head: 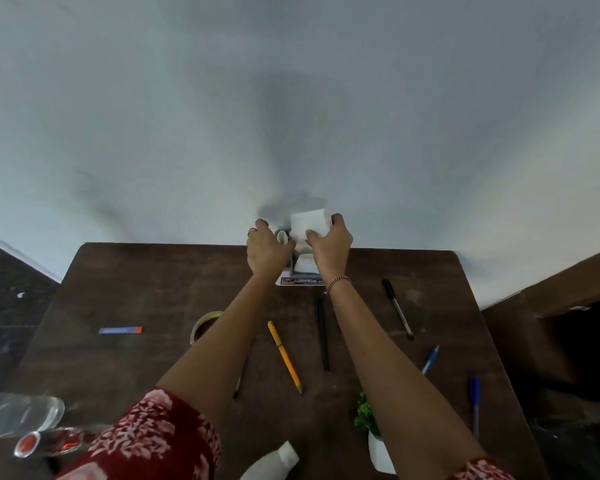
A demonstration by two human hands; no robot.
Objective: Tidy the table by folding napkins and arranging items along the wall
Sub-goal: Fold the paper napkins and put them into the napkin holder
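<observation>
Bottle (274,462) nearest, napkin (309,221) at far edge

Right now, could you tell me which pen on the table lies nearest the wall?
The black-capped silver pen on the right side; the yellow pen, black pen and two blue pens lie farther from the wall.

We see a big plain wall (153,98) in front of us. It is white, a bit grey-blue. A soft dark shadow (291,133) lies on it in the middle, and the light is dim. A dark brown wooden table (136,289) stands with its far edge against the wall. On the left the floor (4,306) is dark, with a pale strip (18,252) where the wall meets it. On the right stands brown furniture (568,282), very dark below.
</observation>
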